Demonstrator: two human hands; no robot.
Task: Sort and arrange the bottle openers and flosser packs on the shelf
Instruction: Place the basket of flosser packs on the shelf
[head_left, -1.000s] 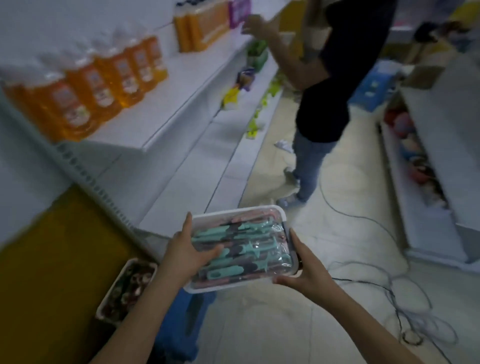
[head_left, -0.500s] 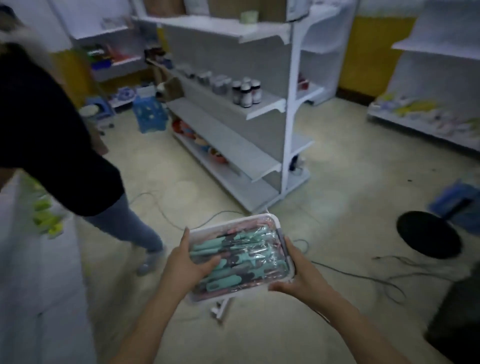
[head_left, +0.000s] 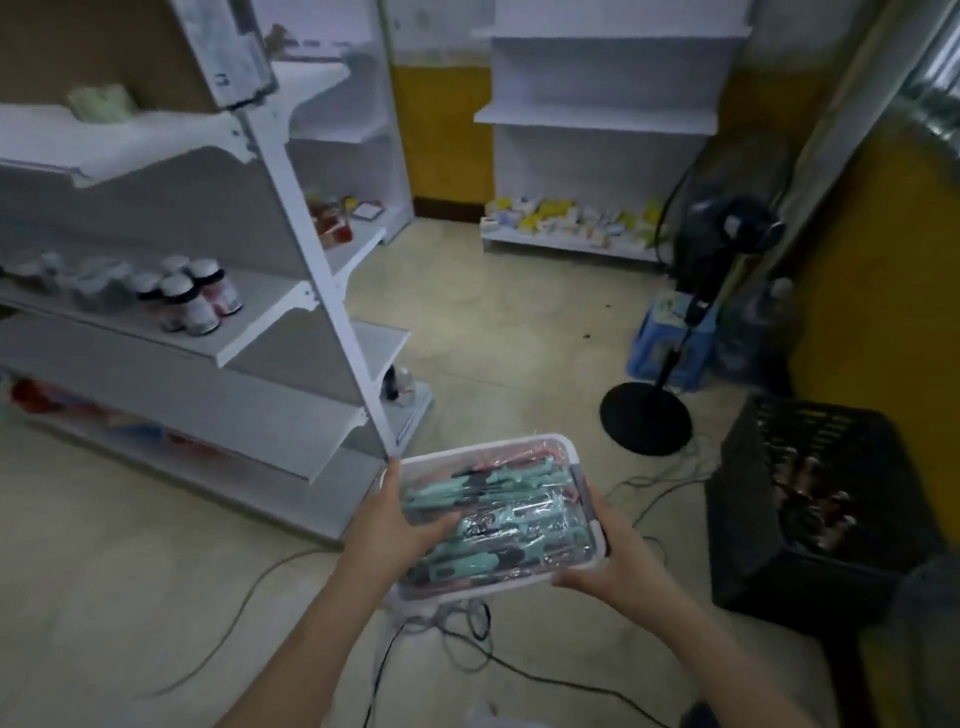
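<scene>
I carry a clear plastic tray in front of me, low in the head view. It is filled with several wrapped teal, pink and dark bottle openers. My left hand grips the tray's left side with the thumb lying over the openers. My right hand grips its right front corner from below. A white shelf unit stands to the left, with small jars on a middle shelf.
A black standing fan stands on the floor to the right, with a blue stool behind it. A black crate sits at the right. Cables trail on the floor under the tray. A far white shelf holds small boxes.
My view has swung further right across the room. The other person has left the view and the fan, crate and far shelf have come in. Both hands hold the tray as before.
</scene>
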